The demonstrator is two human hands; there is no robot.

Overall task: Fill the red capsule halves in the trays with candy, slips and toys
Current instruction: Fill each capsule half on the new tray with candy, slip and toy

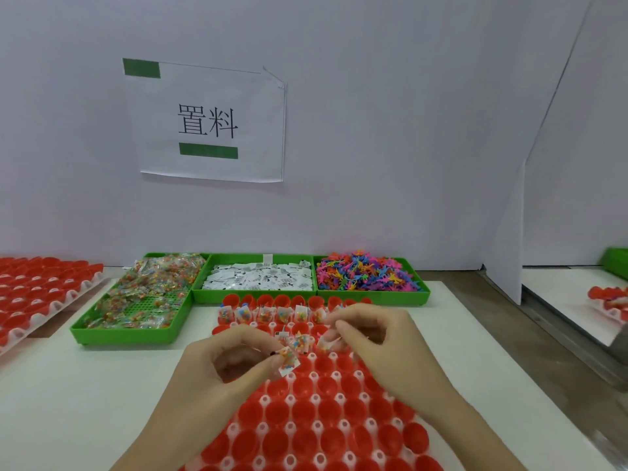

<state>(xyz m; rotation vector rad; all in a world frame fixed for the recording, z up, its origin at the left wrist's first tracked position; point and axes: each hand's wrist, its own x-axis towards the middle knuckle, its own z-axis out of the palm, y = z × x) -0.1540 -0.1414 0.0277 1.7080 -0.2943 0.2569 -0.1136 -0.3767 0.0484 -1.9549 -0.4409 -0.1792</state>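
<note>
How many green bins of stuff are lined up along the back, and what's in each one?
Candy packet bin: 1
Paper slip bin: 1
Toy bin: 1
Total in the row: 3 green bins, side by side behind the tray of red capsule halves.

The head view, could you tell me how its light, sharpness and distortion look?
Head view: soft, even light with faint shadows and no glare; wide-angle bending curves the wall panel edge; both hands, left and right, and the candy packet look slightly blurred.
</note>
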